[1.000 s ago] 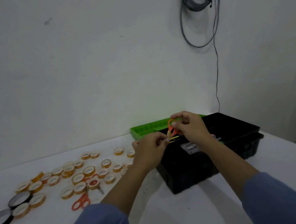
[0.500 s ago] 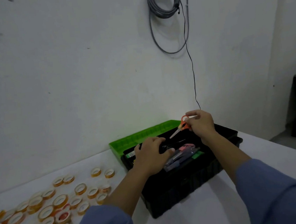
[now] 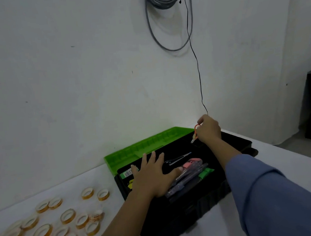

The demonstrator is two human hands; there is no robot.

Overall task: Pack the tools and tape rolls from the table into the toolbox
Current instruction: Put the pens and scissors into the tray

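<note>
While the right hand [image 3: 208,129] pinched orange scissors [image 3: 195,131] above the far right corner of the toolbox [image 3: 198,207], the left hand [image 3: 153,175] lay flat on packed tools [image 3: 192,171]; a loose pinch might drop them outside.

Single head-worn wide-angle view, facing forward and down across table [image 3: 71,186] to wall [image 3: 71,88]; toolbox [image 3: 180,221] close, centred; dim, edges probably distorted.

My left grip [image 3: 153,177] lay flat, palm down, fingers spread; my right grip [image 3: 208,129], arm stretched forward, curled its fingers round the orange scissors [image 3: 196,127].
</note>
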